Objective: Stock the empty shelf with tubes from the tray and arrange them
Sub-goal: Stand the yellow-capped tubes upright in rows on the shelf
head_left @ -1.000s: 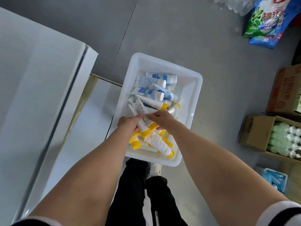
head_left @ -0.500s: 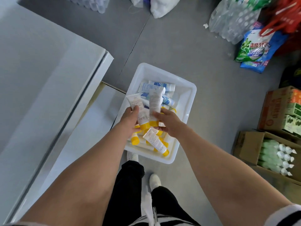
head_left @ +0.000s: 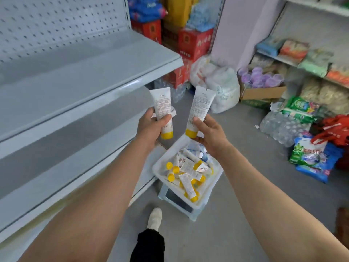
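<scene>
This is looking like a shop: grey metal shelving (head_left: 90, 72) is standing left, packaged goods (head_left: 294, 49) are lining racks (head_left: 311, 25), cartons (head_left: 196, 43) are crowding the floor (head_left: 245, 148).

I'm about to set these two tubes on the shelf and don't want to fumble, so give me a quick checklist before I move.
1. Left hand grip on its tube: ok, fingers curled round it, yellow cap down.
2. Right hand grip on the second tube: ok, pinched just above the cap.
3. Room on the shelf: ok, the boards in view carry nothing.
4. Way from hands to shelf: ok, nothing between.
5. Tray steady on the stool: cannot tell; it overhangs the stool.
</scene>
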